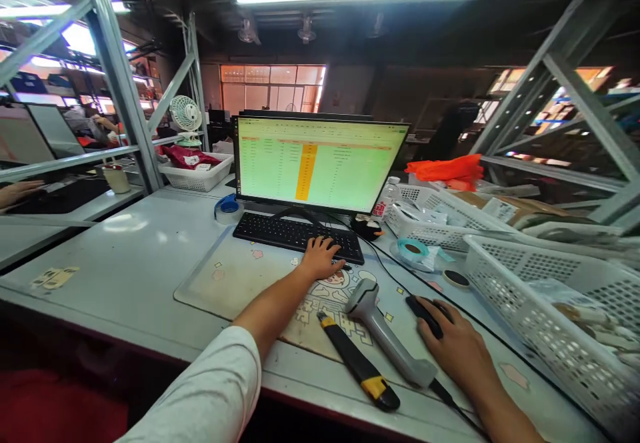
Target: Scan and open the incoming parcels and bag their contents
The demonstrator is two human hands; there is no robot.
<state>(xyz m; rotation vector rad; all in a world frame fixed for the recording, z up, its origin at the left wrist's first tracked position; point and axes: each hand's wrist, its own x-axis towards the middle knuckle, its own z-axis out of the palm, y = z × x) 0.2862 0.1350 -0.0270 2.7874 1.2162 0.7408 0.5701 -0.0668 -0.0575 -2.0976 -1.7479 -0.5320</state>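
My left hand [320,258] rests with spread fingers on the right part of a black keyboard [270,229]. At the right, my right hand [453,343] is wrapped over a black computer mouse [425,316] on the desk mat. Between my arms lie a grey barcode scanner [387,336], its cable running toward the front edge, and a black and yellow utility knife [357,361]. Behind the keyboard stands a monitor [270,163] showing a green spreadsheet with one orange column. A printed desk mat [225,269] lies under these things.
White plastic baskets [520,289] with packaged items line the right side. Tape rolls [413,251] lie near them. A blue tape roll [227,209] and another white basket [197,176] are at the left. Metal rack posts [117,76] frame the desk. Another person's hand [20,193] shows far left.
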